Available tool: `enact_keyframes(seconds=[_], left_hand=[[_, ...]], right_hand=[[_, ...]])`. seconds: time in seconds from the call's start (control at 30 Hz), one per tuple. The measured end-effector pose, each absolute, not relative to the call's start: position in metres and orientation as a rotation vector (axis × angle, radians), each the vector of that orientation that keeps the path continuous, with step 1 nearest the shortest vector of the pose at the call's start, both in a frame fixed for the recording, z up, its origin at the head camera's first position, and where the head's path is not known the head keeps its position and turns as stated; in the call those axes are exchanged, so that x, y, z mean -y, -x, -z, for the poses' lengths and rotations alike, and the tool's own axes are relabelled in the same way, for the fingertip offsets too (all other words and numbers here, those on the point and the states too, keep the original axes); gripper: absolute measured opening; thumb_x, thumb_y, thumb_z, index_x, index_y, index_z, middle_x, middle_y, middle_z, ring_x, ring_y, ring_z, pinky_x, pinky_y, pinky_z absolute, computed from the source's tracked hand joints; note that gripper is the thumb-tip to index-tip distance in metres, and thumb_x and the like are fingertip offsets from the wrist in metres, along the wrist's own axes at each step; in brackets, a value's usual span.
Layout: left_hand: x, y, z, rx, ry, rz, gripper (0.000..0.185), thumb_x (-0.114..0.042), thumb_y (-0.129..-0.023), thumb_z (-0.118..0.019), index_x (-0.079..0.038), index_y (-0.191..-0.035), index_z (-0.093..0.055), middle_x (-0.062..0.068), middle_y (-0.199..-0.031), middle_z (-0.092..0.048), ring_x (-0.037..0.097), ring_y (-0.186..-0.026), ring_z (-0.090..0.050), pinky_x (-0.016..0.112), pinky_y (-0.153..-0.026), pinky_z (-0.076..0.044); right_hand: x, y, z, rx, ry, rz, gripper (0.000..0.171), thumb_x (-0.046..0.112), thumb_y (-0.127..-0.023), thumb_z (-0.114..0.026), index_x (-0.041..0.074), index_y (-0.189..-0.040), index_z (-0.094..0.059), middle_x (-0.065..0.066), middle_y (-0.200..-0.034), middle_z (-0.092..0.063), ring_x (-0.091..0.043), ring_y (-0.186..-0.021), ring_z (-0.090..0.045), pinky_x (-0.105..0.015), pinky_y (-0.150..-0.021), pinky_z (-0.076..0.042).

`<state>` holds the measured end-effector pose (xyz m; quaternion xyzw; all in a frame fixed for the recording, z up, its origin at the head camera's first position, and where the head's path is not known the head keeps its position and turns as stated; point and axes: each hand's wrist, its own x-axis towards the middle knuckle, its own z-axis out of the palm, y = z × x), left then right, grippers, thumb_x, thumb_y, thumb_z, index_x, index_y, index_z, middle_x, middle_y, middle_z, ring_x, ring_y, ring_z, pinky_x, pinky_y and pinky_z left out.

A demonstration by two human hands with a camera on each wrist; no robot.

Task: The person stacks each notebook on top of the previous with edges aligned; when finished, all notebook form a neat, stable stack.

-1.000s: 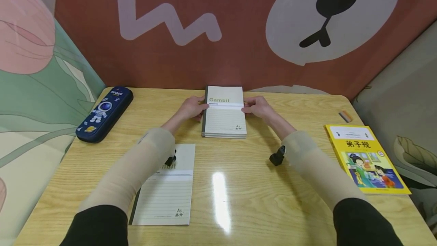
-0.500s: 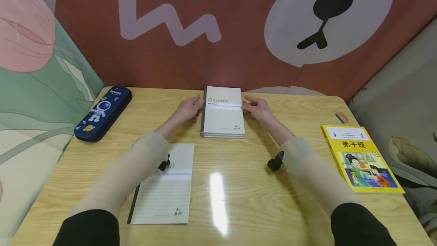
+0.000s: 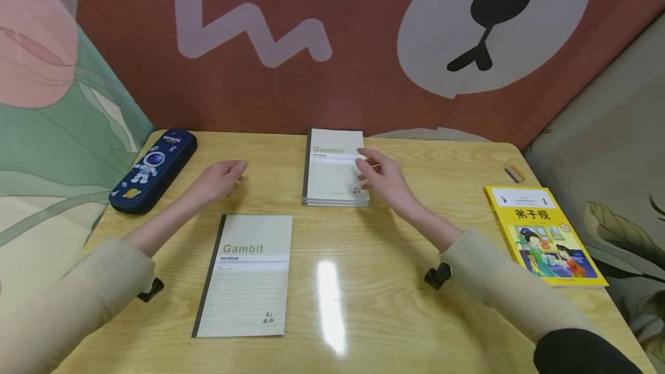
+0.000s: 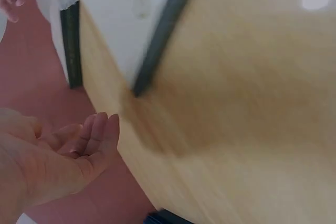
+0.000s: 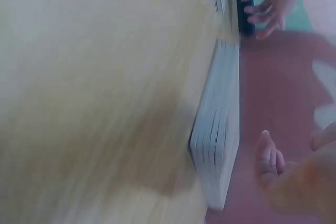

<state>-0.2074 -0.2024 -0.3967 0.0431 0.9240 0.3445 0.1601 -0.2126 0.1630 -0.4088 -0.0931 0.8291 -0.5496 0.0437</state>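
Left of the notebook stack point(image 3: 335, 168), a pencil case point(image 3: 153, 170) lies at the table point(image 3: 395, 281) edge, and the left hand point(image 3: 218, 179) hovers between the two, fingers relaxed, holding nothing. Nearer the person than the stack lies a single notebook point(image 3: 244, 276). Just right of the stack the right hand point(image 3: 381, 175) hovers, fingers loosely spread, empty; a yellow book point(image 3: 542, 235) lies well right.
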Motion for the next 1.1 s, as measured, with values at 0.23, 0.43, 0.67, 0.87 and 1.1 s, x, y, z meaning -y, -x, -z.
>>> enact_keyframes(seconds=[0.23, 0.43, 0.67, 0.87, 1.1], left_hand=[[0.228, 0.175, 0.402, -2.565, 0.046, -0.921, 0.085, -0.057, -0.109, -0.01, 0.01, -0.157, -0.026, 0.036, -0.14, -0.047, 0.047, -0.122, -0.054, 0.049, -0.092, -0.06], [0.227, 0.153, 0.408, -2.463, 0.096, -0.992, 0.08, -0.051, -0.11, -0.01, 0.012, -0.155, -0.028, 0.033, -0.124, -0.043, 0.045, -0.115, -0.05, 0.045, -0.079, -0.065], [0.215, 0.129, 0.41, -2.393, 0.117, -1.024, 0.077, -0.051, -0.111, -0.012, 0.007, -0.161, -0.01, 0.045, -0.151, -0.019, 0.059, -0.126, -0.047, 0.047, -0.076, -0.065], [0.214, 0.119, 0.41, -2.414, 0.136, -0.938, 0.083, -0.056, -0.109, -0.011, 0.008, -0.161, -0.007, 0.046, -0.157, -0.013, 0.058, -0.129, -0.047, 0.051, -0.082, -0.063], [0.216, 0.113, 0.41, -2.322, 0.21, -1.041, 0.08, -0.055, -0.11, -0.015, 0.006, -0.162, -0.007, 0.043, -0.15, -0.019, 0.051, -0.116, -0.052, 0.044, -0.068, -0.065]], right_hand=[[-0.132, 0.174, 0.415, -2.359, 0.334, 1.631, 0.056, 0.032, -0.109, -0.05, 0.005, -0.157, -0.039, -0.028, -0.128, -0.059, -0.042, -0.112, -0.068, -0.044, -0.086, -0.064], [-0.112, 0.138, 0.422, -2.218, 0.279, 1.622, 0.056, 0.029, -0.11, -0.05, 0.007, -0.159, -0.034, -0.026, -0.136, -0.056, -0.041, -0.121, -0.065, -0.039, -0.086, -0.064], [-0.092, 0.1, 0.427, -2.08, 0.218, 1.627, 0.067, 0.039, -0.108, -0.051, 0.011, -0.163, -0.026, -0.024, -0.161, -0.037, -0.045, -0.143, -0.047, -0.044, -0.095, -0.061], [-0.077, 0.077, 0.423, -1.967, 0.208, 1.694, 0.073, 0.041, -0.108, -0.049, 0.008, -0.165, -0.018, -0.025, -0.169, -0.02, -0.044, -0.151, -0.034, -0.05, -0.1, -0.058], [-0.057, 0.06, 0.415, -1.809, 0.104, 1.794, 0.077, 0.044, -0.107, -0.05, 0.007, -0.165, -0.015, -0.024, -0.169, -0.02, -0.045, -0.153, -0.03, -0.062, -0.1, -0.055]])
